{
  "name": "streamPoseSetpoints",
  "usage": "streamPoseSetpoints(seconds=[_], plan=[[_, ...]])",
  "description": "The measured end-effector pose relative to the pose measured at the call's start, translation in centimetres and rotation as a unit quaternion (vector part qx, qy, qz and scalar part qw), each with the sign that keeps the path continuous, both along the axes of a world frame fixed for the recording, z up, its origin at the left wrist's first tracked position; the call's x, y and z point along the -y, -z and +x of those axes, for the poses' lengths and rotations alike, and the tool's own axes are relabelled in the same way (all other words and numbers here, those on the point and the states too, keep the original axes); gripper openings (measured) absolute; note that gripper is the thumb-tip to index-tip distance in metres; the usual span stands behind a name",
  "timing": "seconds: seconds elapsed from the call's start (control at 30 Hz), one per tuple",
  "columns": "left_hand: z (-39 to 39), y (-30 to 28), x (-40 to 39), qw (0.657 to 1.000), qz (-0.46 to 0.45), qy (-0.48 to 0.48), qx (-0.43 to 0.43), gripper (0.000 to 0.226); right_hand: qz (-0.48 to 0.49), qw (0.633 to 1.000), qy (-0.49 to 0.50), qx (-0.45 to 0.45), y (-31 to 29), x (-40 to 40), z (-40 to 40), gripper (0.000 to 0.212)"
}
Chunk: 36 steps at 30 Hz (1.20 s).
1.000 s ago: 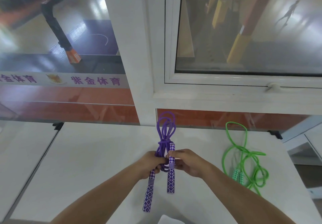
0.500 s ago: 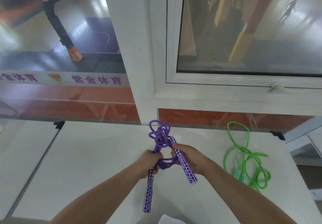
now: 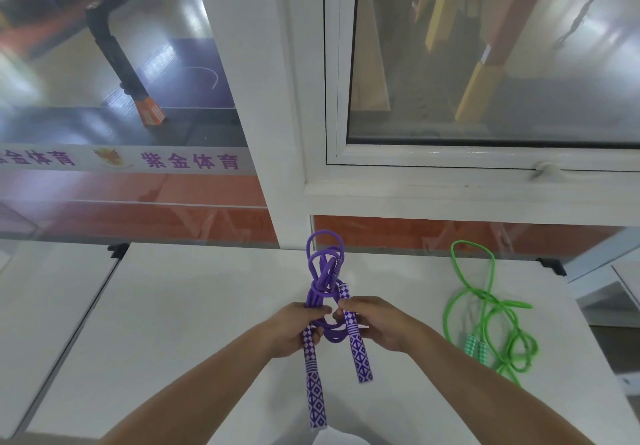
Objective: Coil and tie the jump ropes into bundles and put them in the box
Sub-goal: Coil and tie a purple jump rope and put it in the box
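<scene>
a loose green rope lies on the white worktop right of the purple rope, gripped by left hand and right hand.

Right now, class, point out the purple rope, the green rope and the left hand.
purple rope [image 3: 325, 273], head view, on the coiled loops above the hands.
green rope [image 3: 485, 300], head view, on a cord crossing.
left hand [image 3: 290, 330], head view, on its back.

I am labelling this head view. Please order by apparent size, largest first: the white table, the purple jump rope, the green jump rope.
1. white table, by far the largest.
2 and 3. purple jump rope and green jump rope look alike in spread. The purple one is bundled and held nearer the camera in both hands, so I do not rank them.
</scene>
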<state>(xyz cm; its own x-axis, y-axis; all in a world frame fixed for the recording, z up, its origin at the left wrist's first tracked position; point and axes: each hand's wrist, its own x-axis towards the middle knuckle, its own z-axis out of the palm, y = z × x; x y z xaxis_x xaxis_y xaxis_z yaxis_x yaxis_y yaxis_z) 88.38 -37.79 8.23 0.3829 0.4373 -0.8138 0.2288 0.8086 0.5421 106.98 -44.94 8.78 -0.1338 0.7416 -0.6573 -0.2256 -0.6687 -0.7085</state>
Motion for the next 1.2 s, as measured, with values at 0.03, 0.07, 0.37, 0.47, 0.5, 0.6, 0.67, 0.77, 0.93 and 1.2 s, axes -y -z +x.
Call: streamPoseSetpoints(seconds=[0.03, 0.07, 0.37, 0.47, 0.5, 0.6, 0.67, 0.77, 0.93, 1.2], plan=[[0.0, -0.1, -0.1, 1.0, -0.004, -0.002, 0.002, 0.032, 0.003, 1.0, 0.003, 0.003, 0.1, 0.0, 0.1, 0.023], [0.1, -0.4, -0.1, 1.0, -0.006, -0.003, 0.007, 0.029, 0.002, 1.0, 0.008, 0.003, 0.2, 0.0, 0.1, 0.023], [-0.2, -0.5, 0.5, 0.991, 0.118, 0.062, -0.015, 0.02, 0.013, 1.0, 0.014, -0.022, 0.6, 0.4, -0.1, 0.03], [-0.1, -0.2, 0.8, 0.988, 0.141, 0.064, -0.02, 0.019, 0.014, 0.999, 0.01, -0.034, 0.6, 0.2, -0.4, 0.032], [0.0, -0.1, 0.8, 0.986, 0.147, 0.068, -0.025, 0.018, 0.014, 0.999, 0.01, -0.032, 0.5, 0.1, -0.6, 0.029], [0.2, 0.1, 1.2, 0.984, 0.151, 0.086, -0.043, 0.018, 0.025, 1.0, 0.016, -0.011, 0.2, -0.3, -1.1, 0.024], [0.3, 0.0, 1.3, 0.985, 0.14, 0.093, -0.045, 0.016, 0.008, 0.998, 0.046, -0.034, 0.2, -0.5, -1.4, 0.022], [0.2, -0.4, 0.7, 0.988, 0.118, 0.085, -0.053, 0.015, -0.055, 0.981, 0.151, -0.11, 0.7, -0.4, -1.1, 0.024], [-1.0, -0.5, -0.2, 0.997, 0.06, 0.008, -0.048, 0.019, -0.068, 0.987, 0.115, -0.088, 0.9, 0.0, 0.2, 0.025], [1.1, 0.6, 2.9, 0.986, -0.068, -0.147, 0.027, 0.015, -0.045, 0.98, 0.17, -0.092, 1.8, -0.7, -0.9, 0.023]])
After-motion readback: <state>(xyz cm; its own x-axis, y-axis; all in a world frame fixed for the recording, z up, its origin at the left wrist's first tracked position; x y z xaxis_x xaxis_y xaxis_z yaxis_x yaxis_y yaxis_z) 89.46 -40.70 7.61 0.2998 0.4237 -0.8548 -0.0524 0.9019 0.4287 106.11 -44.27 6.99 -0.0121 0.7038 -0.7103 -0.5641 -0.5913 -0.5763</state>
